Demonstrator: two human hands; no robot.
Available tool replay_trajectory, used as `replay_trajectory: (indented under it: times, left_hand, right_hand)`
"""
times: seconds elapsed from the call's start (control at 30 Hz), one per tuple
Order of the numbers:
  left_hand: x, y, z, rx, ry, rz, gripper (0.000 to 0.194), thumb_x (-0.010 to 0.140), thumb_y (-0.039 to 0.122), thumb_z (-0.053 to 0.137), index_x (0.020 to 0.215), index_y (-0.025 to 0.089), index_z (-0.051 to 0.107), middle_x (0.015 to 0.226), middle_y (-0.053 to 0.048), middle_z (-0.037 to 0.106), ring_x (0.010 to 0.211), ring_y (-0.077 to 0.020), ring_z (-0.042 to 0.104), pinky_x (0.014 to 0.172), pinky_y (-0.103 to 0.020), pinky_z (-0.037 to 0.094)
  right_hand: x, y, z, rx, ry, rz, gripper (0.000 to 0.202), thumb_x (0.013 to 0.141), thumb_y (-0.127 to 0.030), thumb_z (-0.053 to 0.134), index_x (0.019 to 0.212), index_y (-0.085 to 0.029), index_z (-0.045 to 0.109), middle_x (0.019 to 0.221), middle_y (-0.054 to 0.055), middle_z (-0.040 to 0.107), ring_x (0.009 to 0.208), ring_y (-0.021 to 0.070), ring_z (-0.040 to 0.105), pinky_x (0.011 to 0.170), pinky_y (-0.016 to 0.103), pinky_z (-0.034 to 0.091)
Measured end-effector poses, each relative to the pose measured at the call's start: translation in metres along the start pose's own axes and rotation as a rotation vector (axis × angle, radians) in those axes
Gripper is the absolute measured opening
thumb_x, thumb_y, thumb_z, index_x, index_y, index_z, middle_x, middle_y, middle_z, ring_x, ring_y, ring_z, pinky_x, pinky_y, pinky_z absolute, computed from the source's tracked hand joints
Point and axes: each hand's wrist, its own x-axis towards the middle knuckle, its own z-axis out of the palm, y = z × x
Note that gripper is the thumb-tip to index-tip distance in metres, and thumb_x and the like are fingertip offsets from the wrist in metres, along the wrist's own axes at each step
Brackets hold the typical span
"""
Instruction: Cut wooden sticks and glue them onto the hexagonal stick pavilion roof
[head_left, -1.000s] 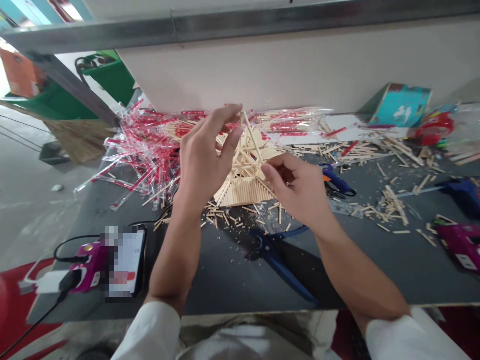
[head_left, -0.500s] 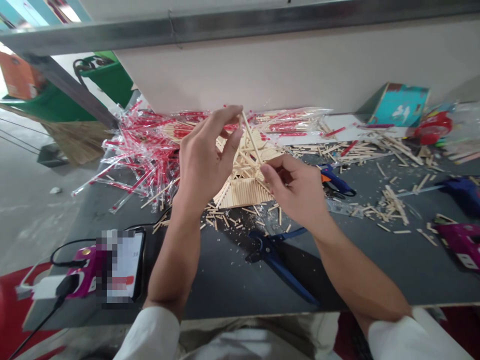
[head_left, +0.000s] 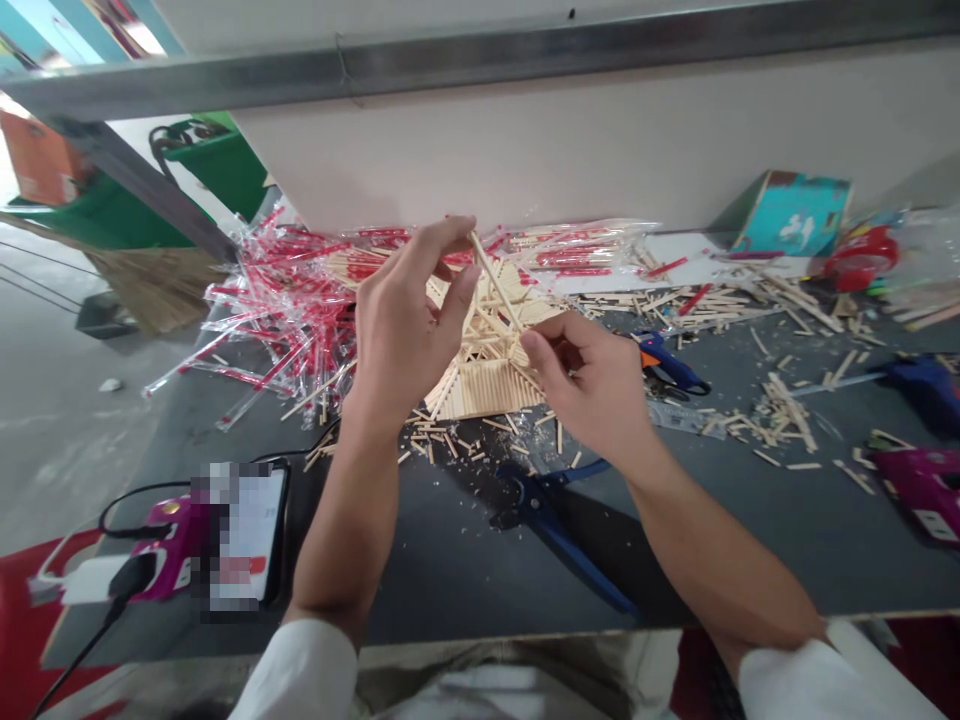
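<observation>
A thin wooden stick (head_left: pixel 495 279) slants between my two hands. At its upper end, my left hand (head_left: pixel 409 320) has its curved index finger and thumb closed about the tip. My right hand (head_left: pixel 589 375) pinches the lower end between thumb and fingers. Just beneath and behind them sits a structure of pale wooden sticks (head_left: pixel 487 388), with a flat ribbed panel at the front and crossing sticks above. My hands partly cover it. Whether the lower end of the stick touches the structure, I cannot tell.
A blue-handled cutter (head_left: pixel 570 545) lies in front. Behind it are a blue glue gun (head_left: pixel 671 365) and scattered stick offcuts (head_left: pixel 787 410). Red-and-clear wrappers (head_left: pixel 292 310) pile up at left, near a phone (head_left: pixel 251 535) and purple power strip (head_left: pixel 172 540). A metal bar (head_left: pixel 480 70) crosses behind.
The stick's upper end has moved slightly left and down with my left hand, so the stick leans more. My right hand stays almost in place, still pinching the lower end.
</observation>
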Motion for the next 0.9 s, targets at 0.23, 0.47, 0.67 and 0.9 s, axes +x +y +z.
replay_trajectory:
  times: [0.23,0.47,0.67,0.9]
  left_hand:
    - [-0.0018,0.0041,-0.0021,-0.035,0.015,0.008,0.035,0.104,0.03,0.051,0.139,0.033,0.055,0.128,-0.001,0.073,0.103,-0.015,0.071,0.077,-0.03,0.06]
    - [-0.0016,0.0056,-0.0071,0.034,-0.057,0.027,0.044,0.105,0.031,0.047,0.149,0.034,0.048,0.136,-0.003,0.07,0.113,-0.0184,0.069,0.08,-0.032,0.062]
    - [-0.0017,0.006,-0.0061,0.029,-0.083,-0.003,0.043,0.106,0.033,0.043,0.149,0.032,0.047,0.143,-0.005,0.065,0.114,-0.0196,0.068,0.084,-0.034,0.061]
    - [-0.0015,0.0035,0.0015,-0.032,0.055,0.011,0.031,0.104,0.033,0.052,0.133,0.028,0.061,0.129,-0.006,0.073,0.1,-0.0171,0.072,0.08,-0.033,0.06]
  right_hand:
    - [-0.0006,0.0014,0.0014,-0.011,0.003,0.004,0.028,0.1,-0.046,0.057,0.086,-0.022,0.062,0.063,-0.002,0.059,0.054,0.0116,0.05,0.055,0.029,0.035]
    - [-0.0007,0.002,0.0051,-0.004,-0.005,0.008,0.027,0.1,-0.043,0.058,0.085,-0.022,0.062,0.063,-0.003,0.058,0.054,0.0104,0.049,0.056,0.029,0.036]
    - [-0.0012,0.0017,0.0073,0.012,0.002,0.006,0.027,0.1,-0.044,0.058,0.085,-0.021,0.063,0.064,-0.002,0.059,0.055,0.0108,0.049,0.056,0.029,0.036]
    - [-0.0016,0.0016,0.0095,0.005,0.012,-0.006,0.026,0.1,-0.042,0.058,0.085,-0.021,0.063,0.065,-0.002,0.06,0.055,0.0106,0.05,0.056,0.029,0.036]
